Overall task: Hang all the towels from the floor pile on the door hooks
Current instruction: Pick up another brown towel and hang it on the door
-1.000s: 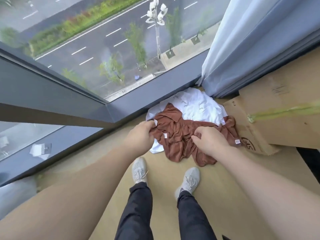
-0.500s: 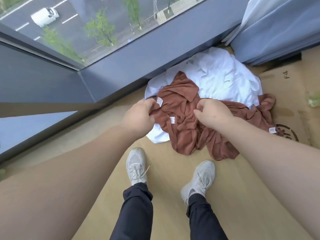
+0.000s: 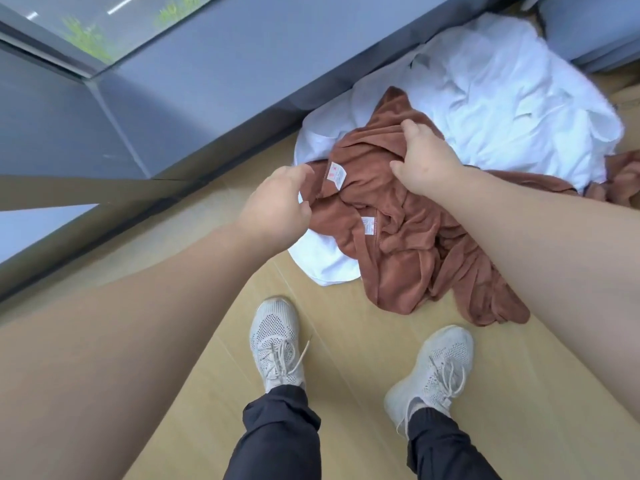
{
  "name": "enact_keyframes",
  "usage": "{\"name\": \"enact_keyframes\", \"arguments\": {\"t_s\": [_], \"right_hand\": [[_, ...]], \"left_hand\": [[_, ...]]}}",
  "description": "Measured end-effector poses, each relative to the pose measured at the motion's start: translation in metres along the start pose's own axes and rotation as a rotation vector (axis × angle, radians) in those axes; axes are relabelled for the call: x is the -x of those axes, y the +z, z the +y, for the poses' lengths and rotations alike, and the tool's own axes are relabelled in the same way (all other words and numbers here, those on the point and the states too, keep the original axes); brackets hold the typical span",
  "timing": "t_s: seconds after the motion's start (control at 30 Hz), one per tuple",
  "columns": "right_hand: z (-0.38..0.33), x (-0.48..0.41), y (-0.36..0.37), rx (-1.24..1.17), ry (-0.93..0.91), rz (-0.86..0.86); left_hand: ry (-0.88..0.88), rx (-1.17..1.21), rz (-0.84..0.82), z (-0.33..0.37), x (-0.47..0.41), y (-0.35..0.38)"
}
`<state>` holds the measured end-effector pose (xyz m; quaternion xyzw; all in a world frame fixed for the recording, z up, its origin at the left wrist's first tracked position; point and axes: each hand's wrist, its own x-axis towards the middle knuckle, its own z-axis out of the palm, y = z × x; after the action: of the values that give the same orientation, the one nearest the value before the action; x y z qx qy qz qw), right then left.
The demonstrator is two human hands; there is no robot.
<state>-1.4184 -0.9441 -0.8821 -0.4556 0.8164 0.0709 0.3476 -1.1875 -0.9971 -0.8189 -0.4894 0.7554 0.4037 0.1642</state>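
A: Status, feet outward?
B: Shoes [image 3: 273, 344] on the floor [image 3: 346, 323], toes toward the pile. Brown towel [image 3: 398, 244] starts just beyond the right toe and lies heaped on white towels [image 3: 502, 109].
A: Hands?
B: Apart, both clamped on the brown towel. Left hand [image 3: 277, 202] pinches the near-left edge beside a care label [image 3: 336, 174]. Right hand [image 3: 427, 161] grips a bunched fold further in.
A: Which is nearer?
B: Left is nearer the body. Right reaches deeper and to the right, so the grip line runs diagonally, near-left to far-right.
A: Long axis of the cloth?
B: The bulk trails from the grips back toward the right shoe. Most of the weight sits on the right-hand side.
A: Next move?
B: My read: lift straight up, spreading the hands along that edge so it peels off the white ones. Risk: there's a white scrap at the left fingertips. I can't tell if it's towel or tag, and it may come up too.
A: Far end?
B: The white towels butt against the window frame [image 3: 207, 81], with a curtain [image 3: 588, 26] far right. There's more brown cloth [image 3: 623, 174] at the right edge; can't tell if it's the same towel. Door hooks aren't in view. Task looks early.
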Motion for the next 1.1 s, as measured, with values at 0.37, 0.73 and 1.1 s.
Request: {"name": "enact_keyframes", "arguments": {"t_s": [0.37, 0.73, 1.1], "right_hand": [[0.008, 0.028, -0.005, 0.034, -0.010, 0.130], [0.006, 0.172, -0.102, -0.399, 0.061, 0.122], [-0.024, 0.334, -0.297, -0.681, 0.022, 0.214]], "left_hand": [[0.035, 0.055, 0.007, 0.003, 0.020, 0.006], [0.062, 0.181, 0.003, 0.107, 0.110, -0.049], [0.201, 0.292, 0.022, 0.258, 0.242, -0.182]]}}
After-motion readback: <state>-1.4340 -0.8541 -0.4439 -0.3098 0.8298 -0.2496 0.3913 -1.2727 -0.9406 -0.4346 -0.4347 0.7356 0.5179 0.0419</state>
